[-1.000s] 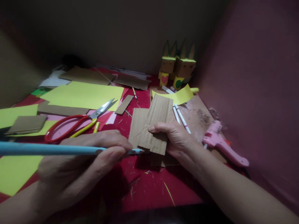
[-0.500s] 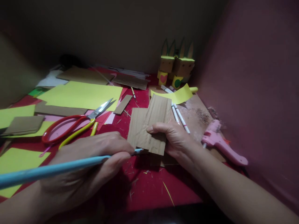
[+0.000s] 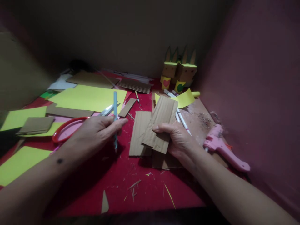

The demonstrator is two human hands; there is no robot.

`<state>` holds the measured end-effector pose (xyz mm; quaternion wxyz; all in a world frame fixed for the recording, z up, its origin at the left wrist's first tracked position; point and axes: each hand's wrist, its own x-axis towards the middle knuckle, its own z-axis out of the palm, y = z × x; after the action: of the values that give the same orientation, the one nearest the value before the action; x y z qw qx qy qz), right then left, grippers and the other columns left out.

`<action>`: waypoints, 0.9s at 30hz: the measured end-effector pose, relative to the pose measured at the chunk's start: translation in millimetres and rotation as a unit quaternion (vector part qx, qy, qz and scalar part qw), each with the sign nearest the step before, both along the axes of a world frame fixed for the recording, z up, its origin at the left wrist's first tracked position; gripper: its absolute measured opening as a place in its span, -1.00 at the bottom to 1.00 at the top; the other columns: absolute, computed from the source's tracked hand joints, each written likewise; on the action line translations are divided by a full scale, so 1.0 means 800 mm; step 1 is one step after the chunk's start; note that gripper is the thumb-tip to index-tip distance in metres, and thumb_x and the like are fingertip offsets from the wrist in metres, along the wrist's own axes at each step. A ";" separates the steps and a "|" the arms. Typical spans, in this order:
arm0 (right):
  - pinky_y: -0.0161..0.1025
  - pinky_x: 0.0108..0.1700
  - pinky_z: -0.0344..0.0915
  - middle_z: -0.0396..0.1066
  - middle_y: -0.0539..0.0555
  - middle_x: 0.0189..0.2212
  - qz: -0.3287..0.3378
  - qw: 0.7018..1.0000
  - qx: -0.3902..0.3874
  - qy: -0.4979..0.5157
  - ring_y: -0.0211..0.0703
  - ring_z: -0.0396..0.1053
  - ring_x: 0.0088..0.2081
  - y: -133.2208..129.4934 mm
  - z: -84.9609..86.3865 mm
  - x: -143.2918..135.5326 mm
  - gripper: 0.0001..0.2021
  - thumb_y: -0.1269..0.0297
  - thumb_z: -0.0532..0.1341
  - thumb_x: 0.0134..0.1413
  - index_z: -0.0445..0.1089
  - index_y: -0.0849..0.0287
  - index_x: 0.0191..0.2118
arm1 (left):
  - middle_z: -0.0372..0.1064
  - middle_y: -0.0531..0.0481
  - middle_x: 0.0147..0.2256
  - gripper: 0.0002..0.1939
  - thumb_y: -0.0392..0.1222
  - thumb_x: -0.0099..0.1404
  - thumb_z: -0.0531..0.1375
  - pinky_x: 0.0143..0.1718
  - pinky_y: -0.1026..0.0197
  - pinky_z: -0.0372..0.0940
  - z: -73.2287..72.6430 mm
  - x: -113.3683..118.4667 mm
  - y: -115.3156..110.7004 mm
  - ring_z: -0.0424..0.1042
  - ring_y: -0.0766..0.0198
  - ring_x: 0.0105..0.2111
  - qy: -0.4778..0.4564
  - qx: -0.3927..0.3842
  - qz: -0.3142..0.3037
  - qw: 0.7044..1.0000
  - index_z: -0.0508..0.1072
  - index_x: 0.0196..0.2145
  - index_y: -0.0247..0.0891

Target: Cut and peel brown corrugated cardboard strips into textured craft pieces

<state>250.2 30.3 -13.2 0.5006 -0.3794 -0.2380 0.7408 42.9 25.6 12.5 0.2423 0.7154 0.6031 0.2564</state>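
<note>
My left hand (image 3: 103, 129) is closed round a slim light-blue pencil (image 3: 115, 107), held upright above the red tabletop, its lower end blurred. My right hand (image 3: 177, 134) grips cut cardboard pieces (image 3: 161, 114), thumb on top and fingers hidden behind; how many are stacked I cannot tell. Just left of them a flat cardboard rectangle (image 3: 140, 131) lies on the table, partly overlapped in view. Another piece of cardboard (image 3: 164, 162) shows below my right hand. Scissors (image 3: 70, 125) with red and yellow handles lie behind my left wrist, partly hidden by it.
Yellow paper sheets (image 3: 89, 97) and cardboard scraps (image 3: 37, 125) cover the left side. A pink glue gun (image 3: 222, 147) lies at right by the wall. White markers (image 3: 184, 120) and a curved yellow strip (image 3: 185, 98) lie behind my right hand. Cardboard figures (image 3: 179, 73) stand at the back.
My left hand has drawn back left from the cardboard, and the pencil has swung from nearly level to upright. My right hand still holds the cardboard, now tilted slightly more.
</note>
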 end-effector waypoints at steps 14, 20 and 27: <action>-0.11 -0.27 0.45 0.56 0.05 -0.41 0.006 0.995 0.100 -0.005 -0.06 0.50 -0.39 -0.001 -0.016 -0.007 -0.49 0.48 0.45 -0.38 0.46 0.22 -0.14 | 0.22 0.21 -0.63 -0.75 -0.05 0.20 0.23 -0.66 0.35 0.13 -0.013 0.054 -0.022 0.24 0.38 -0.67 -0.236 -0.150 -0.088 0.956 0.29 -0.26 -0.22; -0.03 -0.18 0.45 0.56 0.09 -0.35 -0.013 0.997 0.066 0.028 -0.02 0.51 -0.33 0.002 -0.015 -0.006 -0.57 0.38 0.46 -0.28 0.45 0.22 -0.17 | 0.30 0.11 -0.59 -0.78 -0.03 0.28 0.14 -0.65 0.32 0.10 -0.004 0.032 0.000 0.20 0.38 -0.67 -0.180 -0.112 -0.002 0.977 0.34 -0.27 -0.26; -0.24 -0.42 0.44 0.53 0.05 -0.36 -0.070 0.996 0.063 0.006 -0.14 0.48 -0.39 0.002 -0.011 -0.006 -0.68 0.26 0.42 -0.14 0.42 0.20 -0.22 | 0.37 0.02 -0.41 -0.60 0.01 0.19 0.24 -0.60 0.30 0.14 -0.008 0.028 -0.008 0.25 0.36 -0.58 -0.199 -0.058 0.003 0.978 0.37 -0.09 -0.26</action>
<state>245.6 32.1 -22.0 0.5752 -0.3583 -0.2541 0.6901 65.5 18.8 6.1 0.3979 0.6332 0.5586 0.3588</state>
